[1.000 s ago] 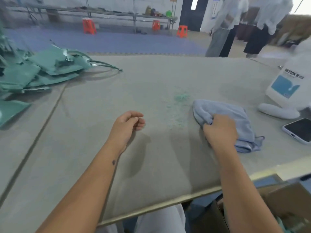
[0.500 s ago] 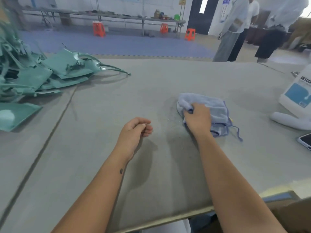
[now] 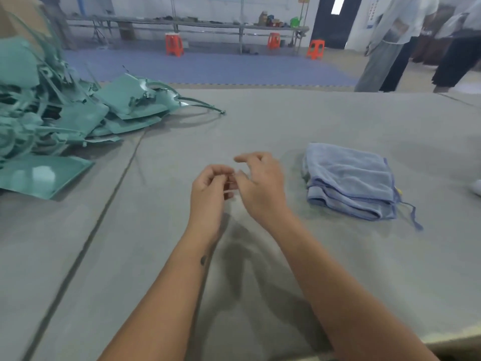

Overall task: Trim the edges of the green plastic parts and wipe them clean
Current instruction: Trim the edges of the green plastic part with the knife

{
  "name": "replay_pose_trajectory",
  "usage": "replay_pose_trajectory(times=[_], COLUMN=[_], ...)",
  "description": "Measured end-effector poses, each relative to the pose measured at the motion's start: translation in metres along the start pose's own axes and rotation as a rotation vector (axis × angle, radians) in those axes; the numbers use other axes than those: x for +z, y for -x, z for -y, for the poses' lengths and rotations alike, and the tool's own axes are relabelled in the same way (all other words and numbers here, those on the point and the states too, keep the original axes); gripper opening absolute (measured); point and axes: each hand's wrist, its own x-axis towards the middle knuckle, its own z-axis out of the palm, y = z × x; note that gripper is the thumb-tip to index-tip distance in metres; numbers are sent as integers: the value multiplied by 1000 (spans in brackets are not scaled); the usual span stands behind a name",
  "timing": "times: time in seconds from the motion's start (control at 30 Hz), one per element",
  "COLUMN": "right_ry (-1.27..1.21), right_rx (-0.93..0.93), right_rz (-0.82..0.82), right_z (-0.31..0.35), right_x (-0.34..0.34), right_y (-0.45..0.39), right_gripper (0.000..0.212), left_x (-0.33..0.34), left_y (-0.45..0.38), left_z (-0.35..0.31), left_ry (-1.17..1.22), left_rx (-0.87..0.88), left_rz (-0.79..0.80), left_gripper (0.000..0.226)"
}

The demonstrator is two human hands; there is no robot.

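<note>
Two hands met above the grey tabletop [image 3: 260, 121]: the left hand [image 3: 208, 194] and right hand [image 3: 260, 183] had fingers curled, touching; their grip on anything could not be told. The green plastic parts [image 3: 78, 118] lay heaped far left, the folded blue cloth [image 3: 348, 178] right. No writing was legible.

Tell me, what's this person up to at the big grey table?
A person is working at a grey table, trimming green plastic parts and wiping them with a cloth. Right now neither job is under way: the left hand and right hand are together at the middle, fingers curled, seemingly picking at something too small to make out. The folded blue cloth lies untouched to the right, and the green parts sit heaped at the far left.
</note>
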Motion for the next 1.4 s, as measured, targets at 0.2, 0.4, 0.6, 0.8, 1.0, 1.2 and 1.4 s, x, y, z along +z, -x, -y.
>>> replay_pose_trajectory(times=[0.2, 0.4, 0.6, 0.8, 1.0, 1.2, 1.4], right_ry=[-635, -248, -135, -139, -210, -289, -542], right_rx=[112, -461, -474, -354, -244, -52, 281], right_rz=[117, -84, 40, 81, 129, 224, 246], right_z=[76, 64, 58, 54, 45, 40, 42], right_x=[57, 65, 74, 79, 83, 88, 83], right_y=[11, 24, 31, 28, 23, 19, 13], right_gripper=[19, 16, 16, 17, 19, 21, 18], left_x=[-46, -165, -248, -244, -220, -160, -104], left_y=[-23, -102, -95, -81, -69, -53, -48], left_z=[-22, -77, -36, -25, -23, -14, -3], left_ry=[-268, -1471, -1789, -1623, -1525, -1545, -1364], left_rx=[122, 300, -243, -106, -122, 64, 258], left_rz=[-149, -371, -240, -393, -567, -717, -516], left_gripper=[12, 30, 50, 36, 33, 34, 26])
